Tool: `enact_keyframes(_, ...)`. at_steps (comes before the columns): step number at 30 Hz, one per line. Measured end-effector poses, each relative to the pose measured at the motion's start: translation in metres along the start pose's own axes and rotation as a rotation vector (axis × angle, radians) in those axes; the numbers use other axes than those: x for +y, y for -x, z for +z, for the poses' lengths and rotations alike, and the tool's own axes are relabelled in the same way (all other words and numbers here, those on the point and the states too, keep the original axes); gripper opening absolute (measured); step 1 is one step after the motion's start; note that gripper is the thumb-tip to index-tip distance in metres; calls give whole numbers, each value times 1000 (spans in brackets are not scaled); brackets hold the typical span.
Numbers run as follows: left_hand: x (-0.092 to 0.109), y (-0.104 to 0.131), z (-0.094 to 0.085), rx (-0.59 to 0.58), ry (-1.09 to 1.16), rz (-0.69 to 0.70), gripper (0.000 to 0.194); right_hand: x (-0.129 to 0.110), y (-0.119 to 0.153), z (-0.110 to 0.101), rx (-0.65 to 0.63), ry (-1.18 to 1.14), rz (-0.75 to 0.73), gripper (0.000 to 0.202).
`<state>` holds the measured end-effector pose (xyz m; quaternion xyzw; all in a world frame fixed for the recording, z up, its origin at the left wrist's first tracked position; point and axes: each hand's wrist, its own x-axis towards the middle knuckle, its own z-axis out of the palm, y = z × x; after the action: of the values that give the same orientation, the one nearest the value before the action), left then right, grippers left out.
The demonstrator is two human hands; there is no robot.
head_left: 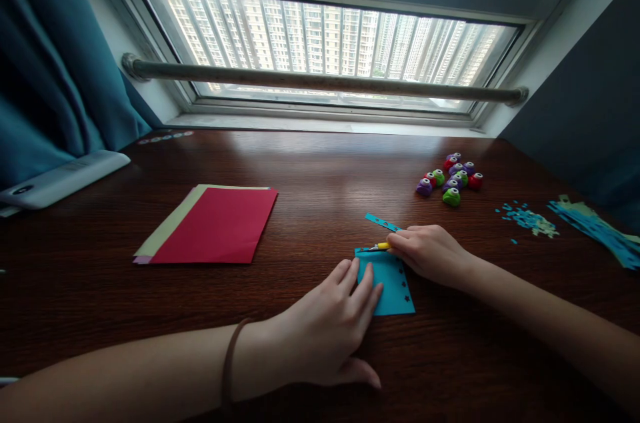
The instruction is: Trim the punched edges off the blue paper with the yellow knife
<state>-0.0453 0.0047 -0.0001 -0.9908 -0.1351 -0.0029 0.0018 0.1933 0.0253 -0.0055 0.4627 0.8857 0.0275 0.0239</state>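
A sheet of blue paper lies on the table with star-shaped holes along its right edge. My left hand rests on the sheet, fingers spread and pressing its left part. In my right hand is a slim yellow craft knife, its dark tip at the sheet's upper edge. The fingers are closed round the knife and hide most of its handle. Just beyond my right hand lies a narrow blue paper strip with punched holes, its right end hidden by the hand.
Red paper tops a stack of coloured sheets at left. Several colourful craft punches sit at the back right. Punched paper bits and a pile of blue strips lie far right. A white device is near the curtain.
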Motion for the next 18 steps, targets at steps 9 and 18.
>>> enact_keyframes(9, 1, -2, -4, -11, 10, -15, 88, 0, -2, -1, 10, 50, -20, 16)
enact_keyframes(18, 1, -1, -5, -14, 29, -25, 87, -3, -1, 0, 25, 77, -29, 10)
